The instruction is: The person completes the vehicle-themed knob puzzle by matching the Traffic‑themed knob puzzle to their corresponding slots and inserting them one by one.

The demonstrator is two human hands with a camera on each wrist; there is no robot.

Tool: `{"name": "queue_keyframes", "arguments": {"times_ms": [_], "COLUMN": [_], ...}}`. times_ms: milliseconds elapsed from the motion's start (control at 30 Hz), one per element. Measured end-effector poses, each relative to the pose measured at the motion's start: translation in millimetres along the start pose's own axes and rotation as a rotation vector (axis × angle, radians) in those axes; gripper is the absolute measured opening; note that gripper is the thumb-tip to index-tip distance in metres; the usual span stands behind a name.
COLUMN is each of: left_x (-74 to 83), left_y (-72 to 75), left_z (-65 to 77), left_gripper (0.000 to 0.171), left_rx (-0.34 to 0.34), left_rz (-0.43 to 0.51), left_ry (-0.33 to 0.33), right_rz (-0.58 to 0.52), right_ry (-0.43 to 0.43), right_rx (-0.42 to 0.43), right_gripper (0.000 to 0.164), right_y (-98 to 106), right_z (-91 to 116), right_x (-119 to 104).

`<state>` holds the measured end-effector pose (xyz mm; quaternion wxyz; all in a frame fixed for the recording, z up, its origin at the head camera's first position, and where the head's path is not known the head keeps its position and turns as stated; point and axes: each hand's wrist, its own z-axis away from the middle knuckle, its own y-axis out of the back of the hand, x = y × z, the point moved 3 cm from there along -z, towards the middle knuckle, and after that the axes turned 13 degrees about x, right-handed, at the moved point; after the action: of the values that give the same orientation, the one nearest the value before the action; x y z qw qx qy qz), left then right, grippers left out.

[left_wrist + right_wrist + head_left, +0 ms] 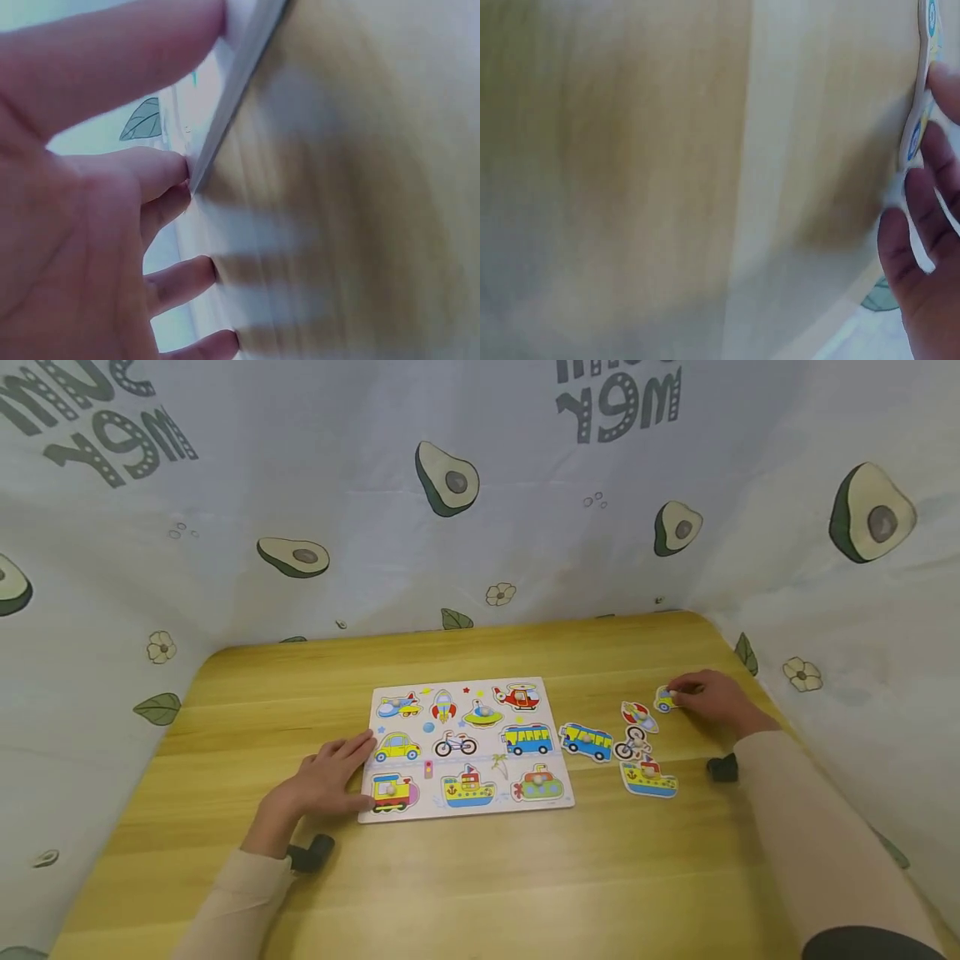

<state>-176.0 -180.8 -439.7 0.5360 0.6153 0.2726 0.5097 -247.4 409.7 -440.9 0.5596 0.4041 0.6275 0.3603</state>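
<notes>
The right hand (712,700) has its thumb and fingertips closed in a pinch on a small car piece (662,699), at the far right of the bench (480,885); the right wrist view shows the piece edge-on, and whether it touches the wood I cannot tell. The left hand (326,781) lies with its fingers spread and fairly straight, grasping nothing — its thumb and forefinger touch the left edge of the puzzle board (430,797). Just below and to the left of the car piece, a rocket piece (640,717), a bicycle piece (633,746) and a boat piece (648,779) lie in a close column, and a bus piece (587,742) lies between them and the board's right edge. On the board, the plane (400,705), flying saucer (482,715), helicopter (517,697), train (392,793) and submarine (538,785) carry knobs, while the rocket, car, bicycle, bus and boat places show pictures without knobs. Each wrist wears a black device (311,853) beside a pale sleeve (243,893). Beyond the bench hangs a pale cloth (360,460) printed with avocado halves, leaves, flowers and grey lettering.
</notes>
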Motion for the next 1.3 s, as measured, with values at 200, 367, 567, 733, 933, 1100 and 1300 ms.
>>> {"name": "queue_keyframes", "arguments": {"times_ms": [200, 367, 567, 733, 933, 1100, 1300], "left_x": [-1.0, -2.9, -4.9, -4.0, -2.1, -1.7, 2.6], "left_y": [0.4, -1.4, -2.9, -3.6, -5.8, -5.5, -4.5], "left_z": [-2.1, -2.0, -2.7, -1.6, 5.3, 4.6, -1.6], "left_gripper": [0.099, 0.107, 0.116, 0.120, 0.121, 0.120, 0.120], "left_rx": [0.002, 0.007, 0.010, 0.010, 0.003, 0.007, 0.009], "left_rz": [0.032, 0.040, 0.048, 0.062, 0.085, 0.077, 0.080], "left_ry": [0.008, 0.016, 0.018, 0.033, 0.078, 0.089, 0.075], "right_rz": [-0.016, -0.120, -0.160, -0.145, -0.148, -0.256, -0.304], "right_ry": [-0.021, -0.018, 0.096, 0.257, 0.458, 0.461, 0.439], "right_rx": [0.046, 0.085, 0.099, 0.043, -0.139, -0.222, -0.234], "right_gripper": [0.036, 0.042, 0.031, 0.020, 0.014, 0.012, 0.008], "right_y": [2.9, 4.2, -10.0, -37.8, -84.0, -106.7, -118.1], "right_z": [-13.2, -30.2, -45.7, -45.0, -28.2, -17.8, -12.6], "right_x": [-19.1, -67.4, -148.0, -219.2, -294.6, -328.8, -336.8]}}
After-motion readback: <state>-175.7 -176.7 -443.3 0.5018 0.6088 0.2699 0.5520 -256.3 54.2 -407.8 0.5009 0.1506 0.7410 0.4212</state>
